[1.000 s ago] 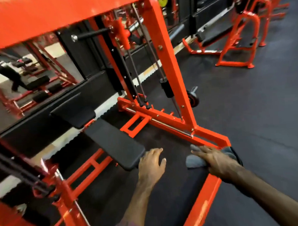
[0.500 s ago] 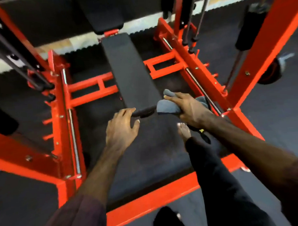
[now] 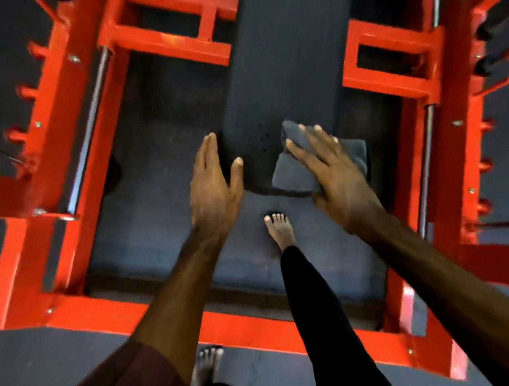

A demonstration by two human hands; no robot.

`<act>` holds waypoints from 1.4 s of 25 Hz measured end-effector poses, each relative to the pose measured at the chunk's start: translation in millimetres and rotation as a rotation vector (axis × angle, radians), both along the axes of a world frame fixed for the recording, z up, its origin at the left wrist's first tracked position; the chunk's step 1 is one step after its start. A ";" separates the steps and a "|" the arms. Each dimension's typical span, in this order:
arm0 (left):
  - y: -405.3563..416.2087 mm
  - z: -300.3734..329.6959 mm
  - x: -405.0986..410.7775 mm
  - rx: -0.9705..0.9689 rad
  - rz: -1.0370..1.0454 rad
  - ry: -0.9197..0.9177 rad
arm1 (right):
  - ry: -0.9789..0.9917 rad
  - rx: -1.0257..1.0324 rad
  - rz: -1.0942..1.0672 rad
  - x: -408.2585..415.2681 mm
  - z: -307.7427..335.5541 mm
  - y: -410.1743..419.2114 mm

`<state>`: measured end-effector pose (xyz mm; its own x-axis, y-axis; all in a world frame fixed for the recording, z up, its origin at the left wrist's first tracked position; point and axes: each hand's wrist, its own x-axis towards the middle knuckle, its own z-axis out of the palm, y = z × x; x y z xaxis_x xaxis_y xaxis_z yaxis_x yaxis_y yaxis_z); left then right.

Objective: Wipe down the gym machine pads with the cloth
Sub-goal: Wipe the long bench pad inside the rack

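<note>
Half a second ago the cloth [image 3: 304, 164] hovered; now the right hand [image 3: 334, 172] presses it, fingers spread flat, onto the pad [image 3: 285, 60] near end, toward 6 o'clock, so wiping has probably begun. Left hand [image 3: 215, 180] steadies, fingers straight.

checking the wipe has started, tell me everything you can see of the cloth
The cloth is a grey, soft-looking rag, folded or bunched into a rough pad with one corner sticking up by the fingertips. It lies on the near right corner of the black bench pad, its right edge overhanging the side. The right hand presses on it with spread, straight fingers. The left hand is apart from it, at the pad's left edge.
</note>
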<state>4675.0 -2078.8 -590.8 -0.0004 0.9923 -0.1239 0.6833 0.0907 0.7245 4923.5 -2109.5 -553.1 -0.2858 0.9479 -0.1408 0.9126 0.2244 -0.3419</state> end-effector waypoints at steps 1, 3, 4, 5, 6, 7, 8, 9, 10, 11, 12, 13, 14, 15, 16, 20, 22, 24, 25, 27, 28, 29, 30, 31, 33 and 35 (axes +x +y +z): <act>-1.2 -7.5 2.7 -0.030 0.036 0.002 | -0.047 0.012 0.082 4.1 -9.6 0.7; -9.9 -16.7 6.5 -0.072 0.068 -0.007 | -0.082 0.059 0.163 3.8 -23.5 3.9; -13.3 -19.3 8.0 -0.072 0.073 -0.008 | -0.079 0.095 0.168 -1.5 -27.9 8.8; -14.6 -22.2 9.6 -0.067 0.080 -0.001 | -0.073 0.124 0.171 -9.5 -30.8 16.0; -14.6 -23.8 11.0 -0.061 0.082 0.003 | -0.068 0.155 0.187 -18.1 -31.2 22.3; -13.9 -24.3 11.2 -0.056 0.083 0.008 | -0.072 0.166 0.246 -24.0 -31.3 26.5; -13.2 -24.9 10.6 -0.061 0.086 0.009 | -0.096 0.157 0.359 -22.2 -31.8 28.5; -12.8 -24.2 10.1 -0.075 0.086 0.001 | -0.142 0.131 0.514 -11.0 -30.6 27.4; -12.8 -21.5 9.3 -0.094 0.083 -0.007 | -0.193 0.103 0.671 6.6 -26.4 24.7; -11.7 -17.6 8.4 -0.107 0.076 -0.011 | -0.240 0.083 0.783 26.6 -21.0 25.2; -10.4 -15.0 6.8 -0.112 0.070 -0.006 | -0.252 0.076 0.811 43.2 -17.2 30.1; -9.8 -14.0 5.2 -0.113 0.069 0.005 | -0.226 0.074 0.757 50.7 -15.8 37.9; -9.6 -14.6 4.4 -0.112 0.071 0.015 | -0.193 0.083 0.650 46.6 -16.1 45.7; -9.1 -15.5 4.0 -0.112 0.069 0.025 | -0.159 0.100 0.528 31.7 -18.9 51.2; -8.8 -17.2 3.7 -0.112 0.070 0.035 | -0.116 0.109 0.442 9.5 -20.5 54.9; -13.1 -17.3 7.2 -0.105 0.077 0.063 | -0.154 0.086 0.786 1.7 -27.0 46.2; -12.0 -16.4 9.4 -0.118 0.096 0.038 | -0.206 0.091 0.956 48.3 -23.4 47.6; -12.3 -17.7 10.3 -0.119 0.126 0.012 | -0.195 0.110 0.869 70.2 -21.9 52.6; -13.0 -19.2 10.3 -0.108 0.139 0.006 | -0.193 0.120 0.775 62.9 -21.4 55.1; -11.7 -25.7 10.8 -0.080 0.150 0.003 | -0.143 0.129 0.571 22.8 -26.1 57.9; -12.7 -28.7 10.7 -0.070 0.150 0.010 | -0.089 0.122 0.510 -1.5 -26.4 57.1; -14.5 -29.2 12.1 -0.064 0.151 0.014 | -0.058 0.120 0.525 -16.8 -25.0 53.3; -15.4 -28.2 14.3 -0.060 0.156 0.010 | -0.085 0.126 0.625 -18.4 -24.4 49.2; -15.4 -26.6 16.4 -0.060 0.169 0.002 | -0.148 0.126 0.788 -6.3 -25.7 45.2; -18.0 -25.3 20.1 -0.059 0.230 -0.005 | -0.253 0.088 1.058 37.7 -23.7 39.3; -19.2 -24.2 29.6 -0.054 0.296 -0.027 | -0.237 0.130 0.989 72.7 -21.8 39.9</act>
<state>4704.5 -2098.0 -614.9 -0.2849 0.9414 -0.1806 0.6015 0.3223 0.7309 4996.2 -2069.6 -574.9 -0.9260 0.3145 -0.2088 0.3395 0.9357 -0.0962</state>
